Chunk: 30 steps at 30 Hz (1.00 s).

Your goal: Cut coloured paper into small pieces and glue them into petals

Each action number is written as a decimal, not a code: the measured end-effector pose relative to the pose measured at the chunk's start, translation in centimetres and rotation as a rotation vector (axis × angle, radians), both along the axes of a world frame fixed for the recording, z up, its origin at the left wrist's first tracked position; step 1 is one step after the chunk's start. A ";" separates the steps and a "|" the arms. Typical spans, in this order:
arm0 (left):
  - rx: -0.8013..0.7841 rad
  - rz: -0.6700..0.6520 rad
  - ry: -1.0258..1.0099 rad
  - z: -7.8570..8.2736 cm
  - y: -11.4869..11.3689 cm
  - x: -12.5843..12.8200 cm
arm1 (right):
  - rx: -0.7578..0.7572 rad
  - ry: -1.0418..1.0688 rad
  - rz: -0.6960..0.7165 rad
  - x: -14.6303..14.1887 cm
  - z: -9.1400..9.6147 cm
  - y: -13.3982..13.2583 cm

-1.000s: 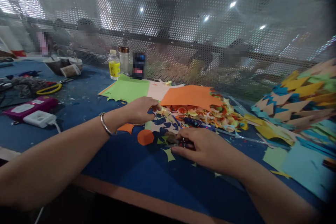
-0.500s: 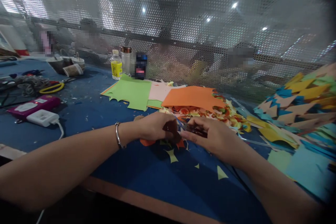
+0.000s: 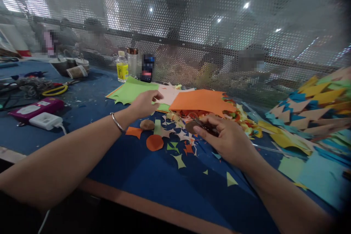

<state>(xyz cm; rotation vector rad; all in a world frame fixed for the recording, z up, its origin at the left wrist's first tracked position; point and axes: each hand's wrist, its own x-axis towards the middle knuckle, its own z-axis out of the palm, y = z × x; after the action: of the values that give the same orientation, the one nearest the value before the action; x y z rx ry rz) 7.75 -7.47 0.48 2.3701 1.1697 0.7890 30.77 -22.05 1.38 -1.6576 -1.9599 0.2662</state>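
Note:
My left hand (image 3: 145,104), with a metal bangle at the wrist, hovers at the green paper sheet (image 3: 134,89); its fingers are apart and nothing shows in them. My right hand (image 3: 223,135) grips dark-handled scissors (image 3: 206,126). A brown round piece (image 3: 190,128) sits by its thumb; whether the thumb pinches it I cannot tell. Between the hands lie an orange paper disc (image 3: 155,142), a brown rounded piece (image 3: 147,124) and several star-like paper offcuts (image 3: 179,161). Behind them are a pink sheet (image 3: 166,95) and an orange sheet (image 3: 201,100) with scalloped edges.
Paper scraps (image 3: 248,128) pile up behind my right hand. At the left lie a magenta power strip (image 3: 40,109), a white charger (image 3: 46,120) and yellow-handled scissors (image 3: 56,89). A bottle (image 3: 122,67) and a jar (image 3: 133,64) stand before the perforated metal screen (image 3: 192,25).
My left hand has moved up and left from beside the scissors to the green sheet. The orange disc and offcuts it covered now show. My right hand stays nearly in place.

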 end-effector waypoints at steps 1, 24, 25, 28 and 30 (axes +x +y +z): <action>0.041 0.149 0.099 0.0 1.1 -0.9 | 0.004 -0.006 0.003 -0.1 0.0 0.0; -0.030 0.313 0.552 1.2 3.4 -4.9 | 0.042 -0.086 0.102 -0.7 0.0 -0.3; -0.041 0.265 0.584 1.3 3.2 -4.7 | 0.053 -0.097 0.107 -0.7 -0.1 -0.3; -0.053 0.255 0.613 1.1 2.5 -4.2 | 0.066 -0.098 0.127 -0.6 -0.2 -0.2; -0.049 0.288 0.582 0.8 2.0 -3.7 | 0.077 -0.101 0.133 -0.7 -0.2 -0.1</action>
<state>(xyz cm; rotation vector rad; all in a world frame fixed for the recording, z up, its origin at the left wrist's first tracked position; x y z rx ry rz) 4.09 -5.44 1.26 2.4972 1.7600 0.1278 30.07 -22.20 1.20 -1.5217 -2.1319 0.1567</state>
